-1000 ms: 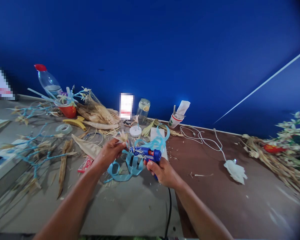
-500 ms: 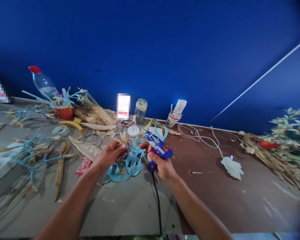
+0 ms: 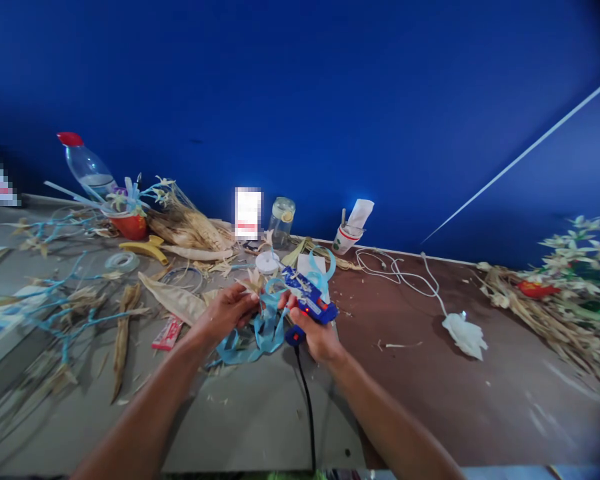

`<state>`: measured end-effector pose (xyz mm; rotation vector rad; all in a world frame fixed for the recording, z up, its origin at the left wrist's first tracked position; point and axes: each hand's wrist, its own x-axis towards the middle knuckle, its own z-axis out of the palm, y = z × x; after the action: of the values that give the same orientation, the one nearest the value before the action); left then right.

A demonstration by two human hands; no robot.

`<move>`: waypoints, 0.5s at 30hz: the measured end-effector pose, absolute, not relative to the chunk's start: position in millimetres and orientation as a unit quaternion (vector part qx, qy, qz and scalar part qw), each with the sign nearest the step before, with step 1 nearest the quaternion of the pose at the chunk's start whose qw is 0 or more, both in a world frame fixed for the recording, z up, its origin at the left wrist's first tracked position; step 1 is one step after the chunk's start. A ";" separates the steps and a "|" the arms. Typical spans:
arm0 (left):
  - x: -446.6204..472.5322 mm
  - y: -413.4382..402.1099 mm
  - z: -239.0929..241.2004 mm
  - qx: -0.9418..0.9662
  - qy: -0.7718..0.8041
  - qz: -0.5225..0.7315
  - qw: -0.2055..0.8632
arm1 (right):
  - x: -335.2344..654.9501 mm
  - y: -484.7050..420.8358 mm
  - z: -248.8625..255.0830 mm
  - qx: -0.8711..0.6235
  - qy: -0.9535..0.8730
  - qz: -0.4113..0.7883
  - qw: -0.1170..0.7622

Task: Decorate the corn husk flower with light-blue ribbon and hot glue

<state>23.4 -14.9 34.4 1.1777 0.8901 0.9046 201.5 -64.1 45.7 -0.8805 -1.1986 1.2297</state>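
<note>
My left hand [image 3: 229,312] is closed, thumb against fingers, on a small pale flower [image 3: 253,281] that looks made of dried husk; its petals stick up above the fingertips. Wrapped around the handle of a blue hot glue gun [image 3: 316,303] is my right hand [image 3: 320,337]. A small red light glows on the gun, and a black cord runs down from it past the table's front edge. The gun's front end points away and to the left, close to the flower. Light blue ribbon [image 3: 266,342] lies in loose curls between and below my hands.
Blue-wrapped twigs [image 3: 65,327], a yellow claw clip [image 3: 145,248] and a red cup [image 3: 130,225] are at the left. Toward the wall stand a glass jar [image 3: 282,223] and a white cup [image 3: 347,239]. Dried stalks [image 3: 535,313] and crumpled tissue [image 3: 465,335] lie right.
My right hand has shifted left with the glue gun, nearer my left hand. The left hand has moved slightly right with the flower, and the cord has followed the gun.
</note>
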 end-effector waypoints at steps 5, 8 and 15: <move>20.6 -12.9 33.2 0.510 0.418 0.399 0.637 | 220.0 -68.4 47.6 -0.364 -0.526 0.561 0.526; 18.8 -12.4 34.5 0.505 0.430 0.403 0.631 | 228.8 -76.3 51.1 -0.401 -0.539 0.568 0.475; 16.0 -13.4 37.3 0.510 0.433 0.405 0.624 | 222.9 -83.1 59.3 -0.470 -0.560 0.548 0.406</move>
<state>16.0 -13.4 37.3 1.1696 0.9931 0.9290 222.9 -83.1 59.3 -1.1845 -1.4127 1.3835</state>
